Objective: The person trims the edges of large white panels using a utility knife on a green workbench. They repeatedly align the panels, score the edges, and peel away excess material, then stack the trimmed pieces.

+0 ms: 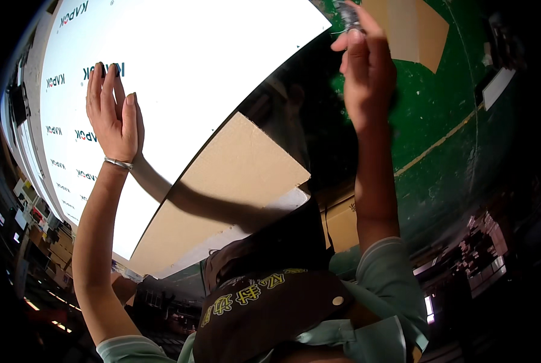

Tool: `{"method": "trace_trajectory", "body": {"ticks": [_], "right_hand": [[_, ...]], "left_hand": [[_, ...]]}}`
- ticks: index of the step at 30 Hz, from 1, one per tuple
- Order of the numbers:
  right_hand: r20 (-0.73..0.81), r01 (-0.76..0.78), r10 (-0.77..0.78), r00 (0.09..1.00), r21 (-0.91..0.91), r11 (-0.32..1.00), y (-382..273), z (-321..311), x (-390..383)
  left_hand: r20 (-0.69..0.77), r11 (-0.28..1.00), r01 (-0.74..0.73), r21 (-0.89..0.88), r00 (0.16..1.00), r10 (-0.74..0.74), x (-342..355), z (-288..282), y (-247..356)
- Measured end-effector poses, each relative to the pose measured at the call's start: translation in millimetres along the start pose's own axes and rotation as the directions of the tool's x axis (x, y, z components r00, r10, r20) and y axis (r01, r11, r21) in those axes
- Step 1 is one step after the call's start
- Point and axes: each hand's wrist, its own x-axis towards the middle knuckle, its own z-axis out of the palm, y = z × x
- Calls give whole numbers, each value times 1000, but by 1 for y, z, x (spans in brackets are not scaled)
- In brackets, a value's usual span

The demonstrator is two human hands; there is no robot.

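Note:
A large white printed sheet (179,78) spreads over the work surface at the left and top, with rows of dark lettering on it. My left hand (112,118) lies flat on this sheet, fingers stretched forward, a silver bracelet at the wrist. Beyond the sheet's right edge, my right hand (367,72) is raised with its fingers closed round a small dark grey object (347,15) whose kind I cannot make out. A thin pale thread or sliver shows beside that object, close to the sheet's far right corner.
Brown cardboard (234,163) sticks out from under the sheet toward me. Another cardboard piece (412,30) lies on the green floor (430,109) at the far right. A cardboard box (341,224) stands below my right forearm. Cluttered shelves and boxes (58,251) are at the left.

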Motion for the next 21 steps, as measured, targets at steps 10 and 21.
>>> {"method": "trace_trajectory", "body": {"ticks": [10,21], "right_hand": [[47,270,-276,960,-414,869,0,9,-3],[128,165,-112,985,-551,818,-3,7,12]], "left_hand": [[11,1000,-7,24,1000,6,2,-1,1],[-4,999,-12,35,1000,13,-1,-3,-5]]}}
